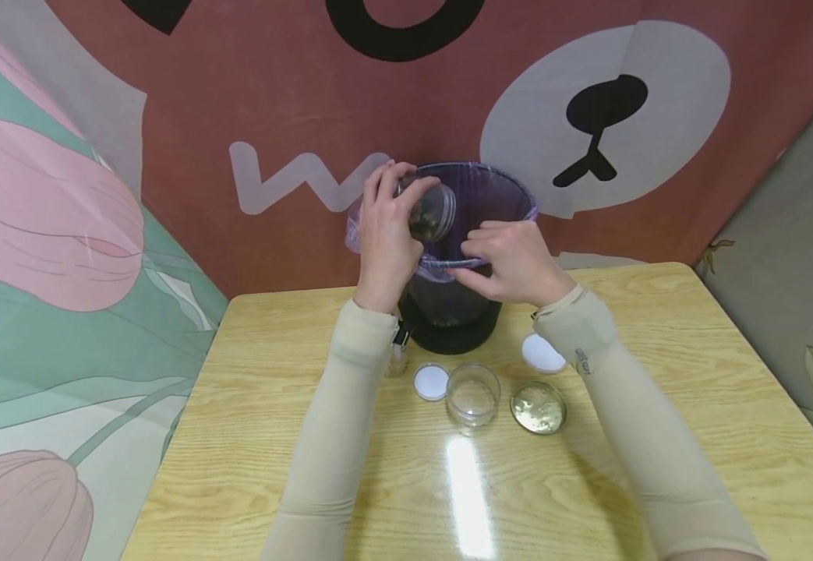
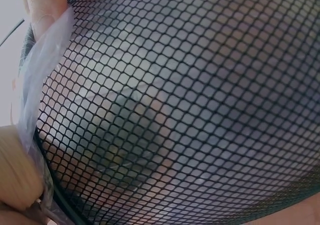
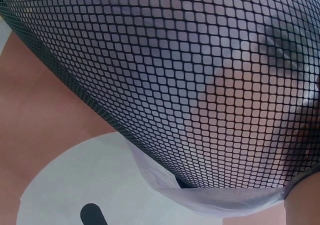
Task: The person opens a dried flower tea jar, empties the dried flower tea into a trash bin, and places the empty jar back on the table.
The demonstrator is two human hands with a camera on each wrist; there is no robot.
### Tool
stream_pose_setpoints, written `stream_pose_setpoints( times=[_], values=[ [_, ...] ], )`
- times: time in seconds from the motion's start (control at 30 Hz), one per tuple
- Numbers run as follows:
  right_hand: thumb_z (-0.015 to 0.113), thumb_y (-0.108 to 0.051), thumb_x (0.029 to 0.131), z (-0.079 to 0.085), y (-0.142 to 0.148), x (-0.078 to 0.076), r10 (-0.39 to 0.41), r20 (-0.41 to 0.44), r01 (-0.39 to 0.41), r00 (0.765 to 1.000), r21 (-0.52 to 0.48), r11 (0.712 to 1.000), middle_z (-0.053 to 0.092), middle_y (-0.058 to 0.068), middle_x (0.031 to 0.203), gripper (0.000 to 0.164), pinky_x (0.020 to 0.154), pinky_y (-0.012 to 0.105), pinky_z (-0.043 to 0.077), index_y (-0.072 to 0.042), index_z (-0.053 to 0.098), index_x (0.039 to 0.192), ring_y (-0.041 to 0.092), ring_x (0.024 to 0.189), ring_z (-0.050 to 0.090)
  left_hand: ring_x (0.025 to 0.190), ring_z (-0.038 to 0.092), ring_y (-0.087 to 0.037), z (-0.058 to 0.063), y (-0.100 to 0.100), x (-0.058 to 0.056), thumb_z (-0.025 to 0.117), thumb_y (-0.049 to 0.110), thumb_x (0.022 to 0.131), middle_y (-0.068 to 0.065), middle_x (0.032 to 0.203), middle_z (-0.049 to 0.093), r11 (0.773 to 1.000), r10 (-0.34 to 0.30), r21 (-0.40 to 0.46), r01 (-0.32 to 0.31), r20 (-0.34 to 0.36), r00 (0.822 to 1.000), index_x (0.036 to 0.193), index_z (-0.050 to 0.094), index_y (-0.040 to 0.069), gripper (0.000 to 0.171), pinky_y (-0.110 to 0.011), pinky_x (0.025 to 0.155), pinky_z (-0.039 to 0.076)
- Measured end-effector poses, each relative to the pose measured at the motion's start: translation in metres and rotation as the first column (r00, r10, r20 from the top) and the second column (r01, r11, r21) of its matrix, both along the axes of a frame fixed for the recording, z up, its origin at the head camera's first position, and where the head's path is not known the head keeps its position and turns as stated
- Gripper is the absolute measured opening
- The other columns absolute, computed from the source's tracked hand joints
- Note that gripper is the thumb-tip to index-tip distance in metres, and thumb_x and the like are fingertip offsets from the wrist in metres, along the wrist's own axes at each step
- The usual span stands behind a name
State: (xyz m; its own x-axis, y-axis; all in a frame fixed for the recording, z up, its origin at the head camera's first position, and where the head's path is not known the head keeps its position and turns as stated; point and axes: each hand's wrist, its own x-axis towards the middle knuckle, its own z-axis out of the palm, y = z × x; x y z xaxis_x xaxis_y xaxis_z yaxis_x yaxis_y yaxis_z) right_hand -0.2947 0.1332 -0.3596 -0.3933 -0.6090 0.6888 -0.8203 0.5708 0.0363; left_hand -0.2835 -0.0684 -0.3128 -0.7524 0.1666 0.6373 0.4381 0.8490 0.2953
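Note:
A black mesh waste bin [image 1: 448, 331] stands at the back of the table, lined with a thin purple bag [image 1: 437, 273] folded over its rim. My left hand [image 1: 390, 241] grips a clear jar [image 1: 434, 214] with dark bits inside, tipped so its threaded mouth faces right over the bin's opening. At the front right of the rim, my right hand [image 1: 514, 261] pinches the rim and bag, thumb outside and fingers curled over. Both wrist views are filled mostly by the mesh [image 2: 225, 85]; blurred shapes show behind it. The bin's inside bottom is hidden.
Before the bin are an open clear jar [image 1: 472, 396], a gold lid [image 1: 539, 409], a small white disc [image 1: 431, 382] and a larger white disc [image 1: 542, 354]. A small black-topped bottle [image 1: 399, 351] is partly behind my left wrist. A printed cloth [image 1: 273, 249] hangs behind the table.

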Motion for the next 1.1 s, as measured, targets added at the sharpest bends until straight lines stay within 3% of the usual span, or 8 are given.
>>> stream_pose_setpoints(
  times=[0.43,1.1],
  values=[
    [0.072,-0.04,0.089,0.0021,-0.0005,0.001,0.002,0.005,-0.002,1.0,0.008,1.0,0.053,0.002,0.061,0.037,0.049,0.031,0.032,-0.012,0.063,0.066,0.022,0.057,0.053,0.149,0.032,-0.028,0.0005,-0.0016,0.0006,0.072,-0.02,0.073,-0.005,0.149,0.051,1.0,-0.024,0.014,0.024,0.003,1.0,0.132,0.07,0.024,0.073,-0.043,0.119,0.041],
    [0.071,-0.04,0.089,-0.0004,0.001,0.0014,-0.007,0.01,0.007,1.0,0.01,1.0,0.051,0.0,0.06,0.037,0.05,0.028,0.027,-0.012,0.062,0.066,0.021,0.056,0.05,0.152,0.029,-0.026,-0.0014,-0.0004,0.0014,0.072,-0.019,0.076,-0.004,0.157,0.045,0.999,-0.039,0.028,0.038,0.011,0.999,0.134,0.07,0.025,0.072,-0.041,0.118,0.043]
  ],
)
